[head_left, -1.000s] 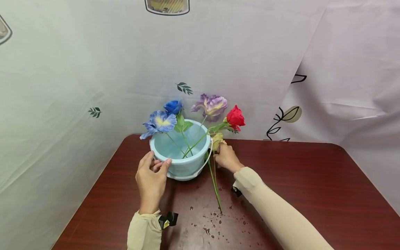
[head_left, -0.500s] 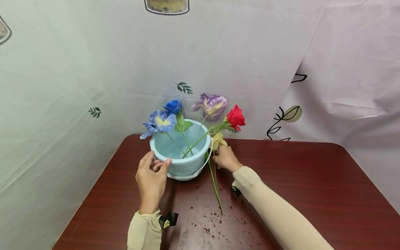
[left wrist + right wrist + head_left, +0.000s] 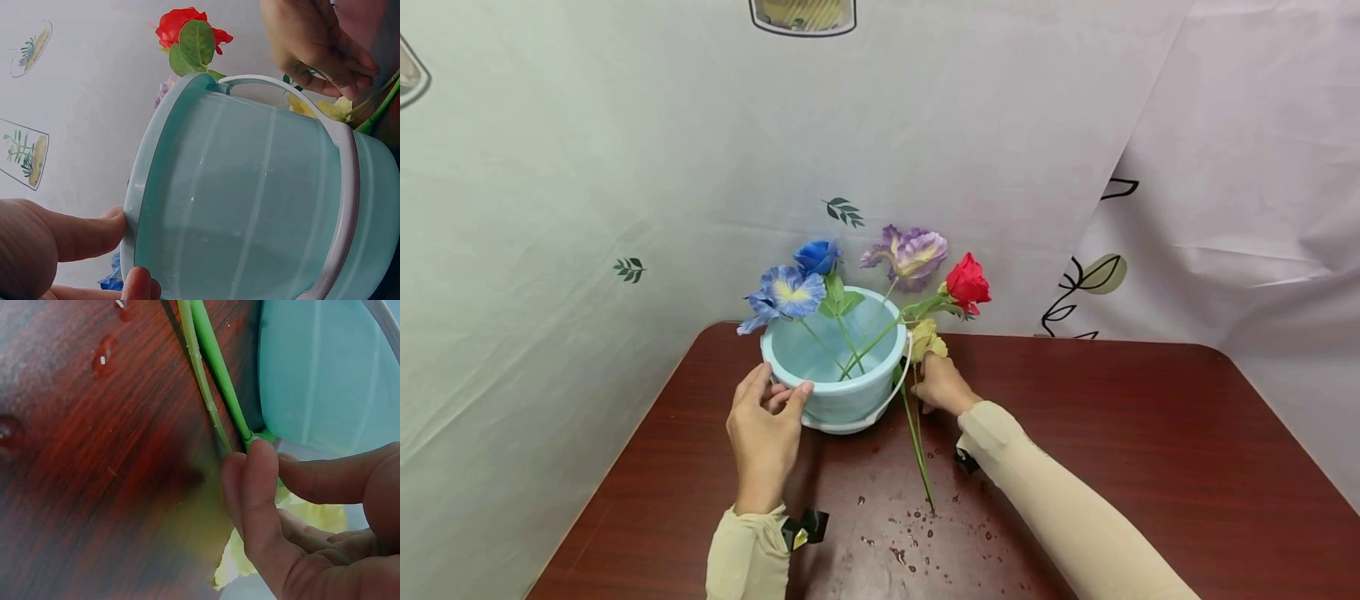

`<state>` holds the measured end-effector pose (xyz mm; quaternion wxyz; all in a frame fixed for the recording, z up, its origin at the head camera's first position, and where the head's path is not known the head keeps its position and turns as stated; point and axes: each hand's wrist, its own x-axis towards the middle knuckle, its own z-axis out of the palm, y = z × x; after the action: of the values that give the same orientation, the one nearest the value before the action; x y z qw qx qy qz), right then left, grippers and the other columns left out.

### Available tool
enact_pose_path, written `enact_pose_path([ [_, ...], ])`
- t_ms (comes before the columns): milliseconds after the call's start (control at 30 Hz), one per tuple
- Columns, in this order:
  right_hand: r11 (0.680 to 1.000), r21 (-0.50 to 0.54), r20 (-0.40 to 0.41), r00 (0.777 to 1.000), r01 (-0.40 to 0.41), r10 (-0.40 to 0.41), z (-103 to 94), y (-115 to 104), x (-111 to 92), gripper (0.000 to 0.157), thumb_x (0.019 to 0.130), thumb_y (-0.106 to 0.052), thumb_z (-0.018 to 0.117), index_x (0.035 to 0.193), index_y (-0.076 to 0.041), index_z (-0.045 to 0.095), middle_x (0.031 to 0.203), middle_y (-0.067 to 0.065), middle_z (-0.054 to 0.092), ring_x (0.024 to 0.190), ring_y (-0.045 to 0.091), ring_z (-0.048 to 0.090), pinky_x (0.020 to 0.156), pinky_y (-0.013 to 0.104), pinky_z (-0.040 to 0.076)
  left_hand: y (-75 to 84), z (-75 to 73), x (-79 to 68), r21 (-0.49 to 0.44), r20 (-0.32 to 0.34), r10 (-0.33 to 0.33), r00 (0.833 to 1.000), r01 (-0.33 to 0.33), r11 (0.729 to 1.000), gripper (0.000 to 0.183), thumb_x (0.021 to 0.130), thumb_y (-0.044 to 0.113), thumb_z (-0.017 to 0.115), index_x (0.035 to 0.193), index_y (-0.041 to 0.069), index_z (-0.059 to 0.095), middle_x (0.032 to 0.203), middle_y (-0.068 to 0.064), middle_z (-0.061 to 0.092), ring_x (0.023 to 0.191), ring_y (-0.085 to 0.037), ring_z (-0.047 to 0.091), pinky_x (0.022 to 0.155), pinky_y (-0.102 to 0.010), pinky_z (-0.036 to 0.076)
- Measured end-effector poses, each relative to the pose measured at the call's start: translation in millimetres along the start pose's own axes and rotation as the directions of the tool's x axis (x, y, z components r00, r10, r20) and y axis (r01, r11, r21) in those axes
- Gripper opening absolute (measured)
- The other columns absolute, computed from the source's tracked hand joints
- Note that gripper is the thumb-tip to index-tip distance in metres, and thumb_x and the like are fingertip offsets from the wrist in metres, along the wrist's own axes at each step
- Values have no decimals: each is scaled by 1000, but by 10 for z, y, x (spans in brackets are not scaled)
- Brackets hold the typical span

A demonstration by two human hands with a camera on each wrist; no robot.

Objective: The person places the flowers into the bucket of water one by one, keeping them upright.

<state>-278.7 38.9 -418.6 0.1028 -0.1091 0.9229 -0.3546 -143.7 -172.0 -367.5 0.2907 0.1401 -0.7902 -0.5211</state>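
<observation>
My left hand (image 3: 765, 446) grips the near-left rim of a light blue bucket (image 3: 850, 404), thumb and fingers on either side of the rim in the left wrist view. A blue rose (image 3: 817, 257), a blue iris (image 3: 791, 290), a purple iris (image 3: 910, 252) and a red rose (image 3: 967, 283) lean over the bucket's rim. Just right of the bucket, my right hand (image 3: 947, 383) pinches the stem of a yellow flower (image 3: 927, 339) below its bloom. In the right wrist view its thin stem (image 3: 203, 384) runs to my fingertips, beside a thicker green stem (image 3: 215, 356).
Both loose stems lie on the dark red-brown table (image 3: 1097, 433), pointing toward me. Water drops (image 3: 898, 554) spot the table in front of the bucket. The bucket's white handle (image 3: 895, 387) hangs down on its right side. A pale printed cloth (image 3: 700, 125) stands behind the table.
The yellow bloom has turned slightly and shows a little more above my right hand, which has shifted slightly. My left hand and the bucket stay in place.
</observation>
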Motion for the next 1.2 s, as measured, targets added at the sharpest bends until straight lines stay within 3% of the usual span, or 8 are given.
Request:
enact_pose_path([
  [233, 999, -26, 17, 999, -29, 30, 35, -4, -2, 20, 82, 3, 66, 93, 4, 49, 81, 19, 56, 46, 23, 62, 43, 30, 55, 3, 3, 2, -2, -4, -1, 1000, 1, 1000, 61, 81, 5, 77, 134, -7, 51, 135, -16, 51, 94, -24, 66, 74, 0, 46],
  [500, 999, -33, 17, 1000, -23, 23, 58, 8, 13, 29, 79, 8, 63, 103, 8, 48, 87, 25, 58, 44, 23, 62, 41, 29, 55, 6, 1, 5, 0, 0, -4, 1000, 4, 1000, 61, 81, 5, 77, 134, -7, 51, 135, -16, 50, 94, -24, 65, 74, 0, 46],
  [900, 998, -48, 26, 999, -31, 32, 119, 16, 17, 36, 77, 7, 62, 110, 8, 48, 80, 18, 56, 46, 22, 58, 41, 29, 54, 12, -6, -12, 2, 8, -5, 1000, 5, 1000, 60, 82, 5, 77, 134, -7, 51, 135, -17, 51, 94, -25, 65, 74, -1, 47],
  [1200, 995, -92, 20, 999, -45, 47, 134, 14, 0, 33, 78, 7, 60, 109, 6, 49, 67, 12, 56, 43, 20, 57, 40, 29, 50, 17, -8, -6, 2, 1, -6, 1000, 6, 1000, 60, 81, 5, 77, 134, -8, 51, 134, -17, 51, 94, -25, 65, 74, -1, 47],
])
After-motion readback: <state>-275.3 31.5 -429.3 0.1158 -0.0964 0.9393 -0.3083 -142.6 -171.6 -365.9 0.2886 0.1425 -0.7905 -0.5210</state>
